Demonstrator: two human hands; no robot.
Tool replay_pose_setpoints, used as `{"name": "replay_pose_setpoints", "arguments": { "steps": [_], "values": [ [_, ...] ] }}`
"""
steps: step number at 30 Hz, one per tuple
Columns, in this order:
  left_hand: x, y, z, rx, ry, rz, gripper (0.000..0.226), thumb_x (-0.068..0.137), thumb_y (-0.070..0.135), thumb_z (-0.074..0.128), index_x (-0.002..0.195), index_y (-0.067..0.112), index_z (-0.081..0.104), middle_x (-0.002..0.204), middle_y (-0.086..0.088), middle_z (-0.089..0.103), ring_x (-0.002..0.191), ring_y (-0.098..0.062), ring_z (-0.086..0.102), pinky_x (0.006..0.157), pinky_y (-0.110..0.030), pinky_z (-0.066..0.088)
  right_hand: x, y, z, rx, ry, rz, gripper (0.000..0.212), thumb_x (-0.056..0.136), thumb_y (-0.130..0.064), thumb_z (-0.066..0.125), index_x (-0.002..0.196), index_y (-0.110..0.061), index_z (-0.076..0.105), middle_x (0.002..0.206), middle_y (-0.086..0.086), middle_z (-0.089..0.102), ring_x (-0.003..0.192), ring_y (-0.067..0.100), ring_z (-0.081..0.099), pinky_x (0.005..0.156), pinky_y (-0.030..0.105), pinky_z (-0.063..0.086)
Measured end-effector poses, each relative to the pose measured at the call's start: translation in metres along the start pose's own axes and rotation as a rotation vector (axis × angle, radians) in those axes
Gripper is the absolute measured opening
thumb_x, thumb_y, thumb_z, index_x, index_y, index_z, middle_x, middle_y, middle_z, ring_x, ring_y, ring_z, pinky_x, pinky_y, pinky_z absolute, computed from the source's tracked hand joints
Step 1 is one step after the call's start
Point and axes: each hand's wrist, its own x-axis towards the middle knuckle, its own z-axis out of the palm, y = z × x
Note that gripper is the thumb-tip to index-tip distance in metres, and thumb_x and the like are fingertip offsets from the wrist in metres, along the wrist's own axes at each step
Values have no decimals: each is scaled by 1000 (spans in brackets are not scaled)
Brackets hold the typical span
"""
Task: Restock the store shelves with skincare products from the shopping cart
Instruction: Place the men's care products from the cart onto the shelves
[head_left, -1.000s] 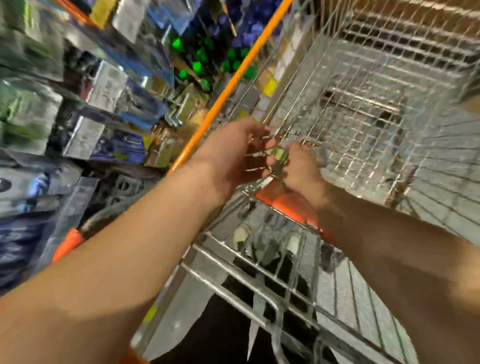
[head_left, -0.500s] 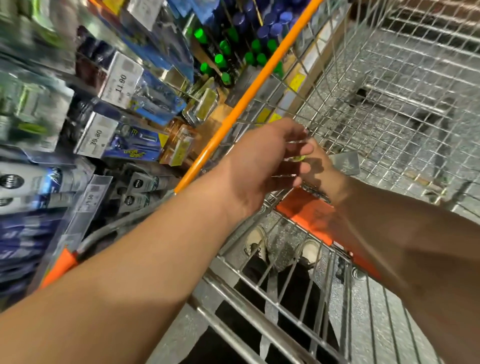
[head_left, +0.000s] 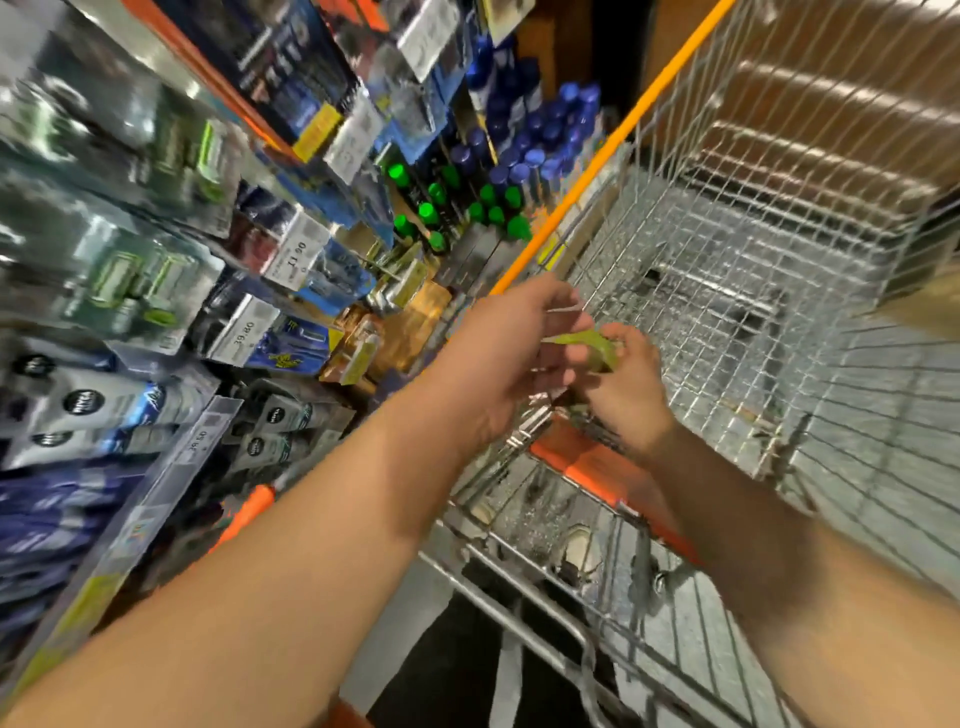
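Observation:
A small green product (head_left: 592, 345) is held between both hands above the near end of the wire shopping cart (head_left: 727, 270). My right hand (head_left: 623, 387) grips it from the right with curled fingers. My left hand (head_left: 504, 358) meets it from the left, fingers curled over its thin end. Much of the item is hidden by the fingers. The cart basket looks bare inside. The store shelves (head_left: 218, 291) run along the left, packed with boxed and hanging skincare and shaving goods.
Green-capped cans (head_left: 452, 208) and blue-capped cans (head_left: 524, 150) stand on the lower shelf beside the cart's orange rim (head_left: 613, 150). Price tags (head_left: 296, 254) hang on the shelf fronts. The orange cart handle (head_left: 597, 467) lies under my right wrist. Tiled floor stretches on the right.
Both hands have risen from the cart's child-seat wire, and the green item now shows between them. The view has swung up and left toward the shelves.

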Motion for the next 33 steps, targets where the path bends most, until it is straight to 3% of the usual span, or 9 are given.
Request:
{"name": "replay_pose_setpoints", "arguments": {
  "steps": [4, 7, 10, 13, 18, 22, 25, 28, 33],
  "values": [
    [-23, 14, -5, 87, 46, 222, 8, 98, 27, 62, 99, 21, 67, 83, 5, 70, 70, -16, 64, 73, -35, 52, -49, -54, -29, 155, 122, -69, 62, 59, -38, 76, 118, -44, 54, 126, -1, 53, 115, 17, 59, 101, 39, 52],
    [-45, 21, -12, 139, 78, 403, 9, 94, 36, 65, 95, 32, 73, 92, 10, 76, 77, -10, 68, 79, -38, 54, -91, -93, -49, 274, 123, -91, 50, 63, -47, 78, 109, -50, 59, 126, -2, 58, 112, 14, 63, 97, 41, 55],
    [-69, 31, -20, 177, 88, 519, 14, 91, 31, 64, 92, 40, 74, 95, 13, 75, 80, -7, 66, 76, -35, 49, -118, -129, -65, 410, 139, -75, 46, 66, -39, 85, 109, -37, 68, 111, -1, 70, 95, 15, 71, 88, 40, 56],
    [-92, 44, -28, 196, 59, 620, 13, 93, 27, 67, 97, 38, 74, 92, 16, 74, 79, -2, 64, 75, -29, 45, -139, -164, -78, 557, 128, -34, 36, 79, -20, 83, 112, -16, 71, 91, 1, 71, 67, 6, 64, 66, 31, 45],
    [-126, 67, -51, 132, -18, 750, 19, 95, 20, 68, 99, 37, 75, 98, 14, 74, 78, 3, 61, 67, -13, 44, -171, -218, -85, 583, 49, -56, 6, 91, -23, 73, 94, -18, 71, 70, -7, 69, 56, 5, 57, 54, 26, 37],
    [-153, 82, -85, 29, -11, 888, 24, 81, 26, 62, 92, 43, 74, 101, 16, 73, 78, -3, 59, 73, -20, 45, -194, -256, -66, 703, -103, -77, 23, 99, -35, 59, 95, -17, 74, 79, 5, 65, 58, 14, 52, 40, 24, 34],
    [-173, 85, -117, 0, 4, 998, 29, 80, 21, 62, 105, 34, 70, 106, 12, 69, 85, -2, 58, 76, -17, 46, -210, -284, -47, 786, -218, -24, 25, 96, -41, 53, 95, -23, 71, 86, 3, 63, 60, 14, 50, 42, 18, 32],
    [-191, 83, -154, 31, -63, 1079, 48, 74, 22, 71, 121, 31, 65, 125, -3, 61, 101, -4, 57, 80, -14, 47, -226, -309, -25, 783, -325, -38, 32, 92, -41, 50, 103, -24, 75, 95, 7, 65, 57, 14, 53, 44, 18, 32],
    [-212, 74, -211, 57, -123, 1133, 71, 74, 33, 76, 140, 41, 54, 150, 4, 51, 135, -16, 51, 104, -37, 51, -253, -344, 20, 695, -537, -33, 57, 99, -46, 37, 127, -8, 71, 92, 20, 65, 39, 16, 50, 32, 15, 24]
  ]
}}
